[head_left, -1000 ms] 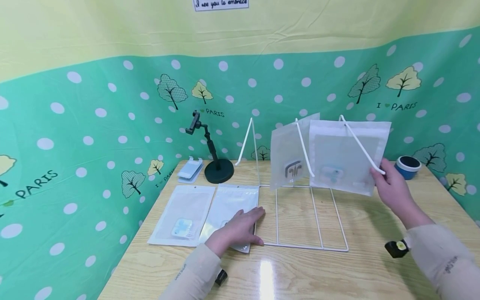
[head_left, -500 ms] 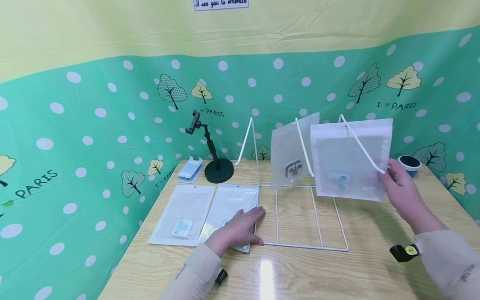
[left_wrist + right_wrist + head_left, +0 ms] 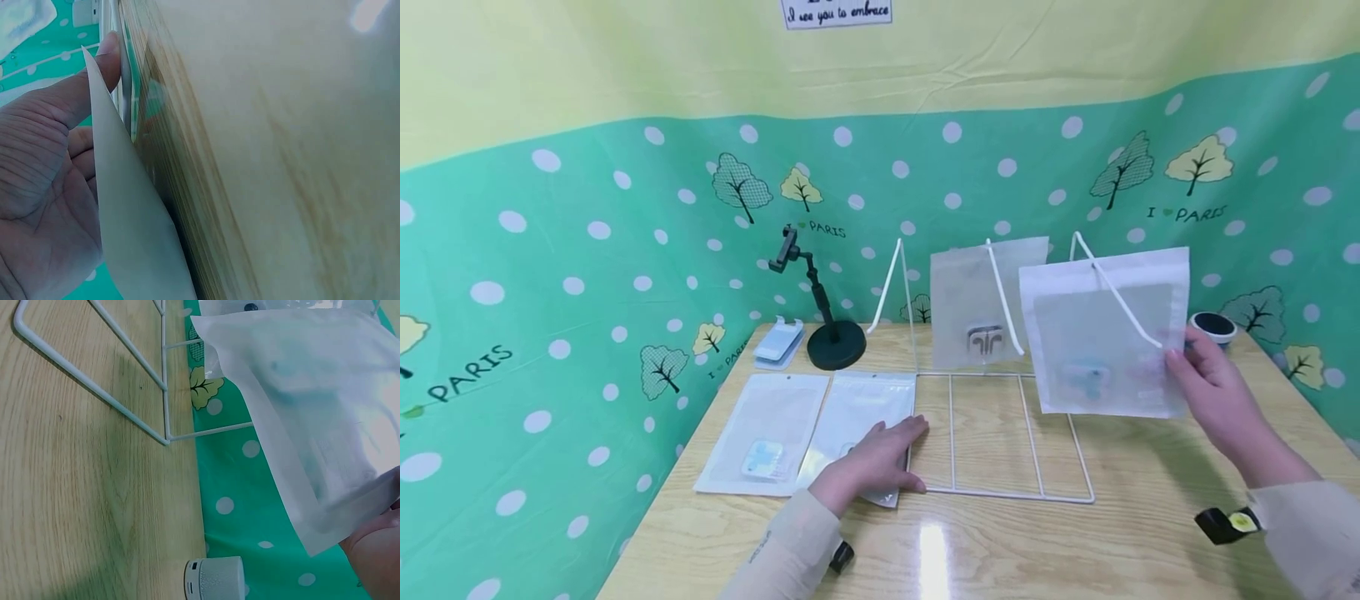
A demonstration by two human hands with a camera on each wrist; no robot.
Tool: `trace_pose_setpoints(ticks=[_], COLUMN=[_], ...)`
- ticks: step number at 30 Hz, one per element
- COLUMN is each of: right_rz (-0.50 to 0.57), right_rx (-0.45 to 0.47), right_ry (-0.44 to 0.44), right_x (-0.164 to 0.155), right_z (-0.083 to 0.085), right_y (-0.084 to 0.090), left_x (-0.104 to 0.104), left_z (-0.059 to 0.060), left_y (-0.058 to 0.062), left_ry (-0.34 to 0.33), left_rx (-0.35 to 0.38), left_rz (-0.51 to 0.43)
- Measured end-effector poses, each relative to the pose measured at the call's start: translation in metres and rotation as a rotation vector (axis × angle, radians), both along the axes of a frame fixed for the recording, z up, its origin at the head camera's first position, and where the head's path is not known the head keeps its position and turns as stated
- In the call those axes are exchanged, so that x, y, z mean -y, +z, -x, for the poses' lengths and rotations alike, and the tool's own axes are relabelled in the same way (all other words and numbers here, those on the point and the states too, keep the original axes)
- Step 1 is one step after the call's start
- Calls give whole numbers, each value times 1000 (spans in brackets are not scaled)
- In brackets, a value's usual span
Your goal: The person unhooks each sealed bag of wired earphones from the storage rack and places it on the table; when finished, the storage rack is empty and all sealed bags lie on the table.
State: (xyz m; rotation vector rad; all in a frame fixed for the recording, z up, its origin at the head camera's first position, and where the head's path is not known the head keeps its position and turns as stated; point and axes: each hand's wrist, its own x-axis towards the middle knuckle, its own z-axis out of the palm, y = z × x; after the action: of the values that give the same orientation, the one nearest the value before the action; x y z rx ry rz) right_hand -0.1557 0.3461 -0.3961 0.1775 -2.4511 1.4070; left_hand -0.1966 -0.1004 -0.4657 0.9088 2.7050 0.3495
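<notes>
A white translucent pouch (image 3: 1101, 333) with a small bluish item inside hangs from the right hook of a white wire rack (image 3: 1015, 497). My right hand (image 3: 1217, 400) pinches its right edge; in the right wrist view the pouch (image 3: 325, 412) is tilted and hides most of the fingers. On the middle hook hangs a second pouch (image 3: 958, 292) with earphones in it. My left hand (image 3: 876, 458) rests, fingers extended, on the rack's left base bar and the edge of a flat white pouch (image 3: 872, 404). Left of that lies another flat pouch (image 3: 782, 417).
Behind the flat pouches stand a black phone holder (image 3: 835, 343) and a light blue folding stand (image 3: 777, 342). A round blue-and-white speaker (image 3: 1212, 327) sits at the back right. The left hook (image 3: 887, 287) bears no pouch. A patterned curtain (image 3: 587, 292) hangs behind the table.
My right hand has drawn the right pouch slightly toward me and to the right. The earphone pouch on the middle hook has swung to face more forward. My left hand stays in place.
</notes>
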Motion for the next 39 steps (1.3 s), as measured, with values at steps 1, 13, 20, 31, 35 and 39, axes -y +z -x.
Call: trace_pose_setpoints(ticks=[1,13,20,31,35,39], right_rz=[-2,12,-4,-26,-1,22], right_rx=[10,-5,-18,44,54,66], right_ry=[-4,72,96,76,76,56], right_x=[0,-8,-17,-28,-33,-37], right_z=[-2,-23,-34,-53,-60,-65], right_y=[0,-1,-1,4,5,7], left_x=[0,0,0,0,-1,-1], left_z=[0,0,1,-1,-2,-2], left_y=[0,-2,-2,2,1,1], left_ry=[0,-2,-5,13,7,3], left_rx=[0,-1,-2,4,5,7], left_rz=[-2,3,3,11,6,2])
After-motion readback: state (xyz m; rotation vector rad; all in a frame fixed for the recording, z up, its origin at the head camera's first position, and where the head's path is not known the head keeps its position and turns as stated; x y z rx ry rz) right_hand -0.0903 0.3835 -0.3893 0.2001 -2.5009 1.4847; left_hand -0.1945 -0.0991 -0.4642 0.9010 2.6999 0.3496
